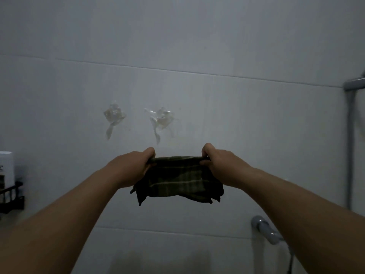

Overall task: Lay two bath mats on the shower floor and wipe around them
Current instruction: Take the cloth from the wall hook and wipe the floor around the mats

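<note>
Tiled wall — filling nearly the whole view, pale grey, grout lines running across; shower floor and bath mats not showing anywhere. Shower rail standing upright at the right edge, its bracket meeting the wall above. Dark checked cloth hanging in front of the wall at mid-frame, folded or bunched, top edge pulled fairly taut, lower edge drooping in uneven points; long axis lying level, left to right, spanning the gap between both hands. Left hand gripping the cloth's left upper corner, fingers curled round the fabric, thumb on top. Right hand pinching the right upper corner likewise, fingers clenched on the edge. Both hands sitting at about equal height and equal reach, neither plainly nearer the wall; cloth lying directly between the fingertips and dropping below them. Black wire rack projecting from the wall at the left edge, carrying a white container partly cut off. Tap fitting jutting from the wall low on the right, hose trailing down beneath it. Two clear adhesive hook pads clinging to the wall just above the hands, side by side — apparently bare. Judging the cloth as being readied for wiping or for hanging on those pads; which of the two, not determinable.
</note>
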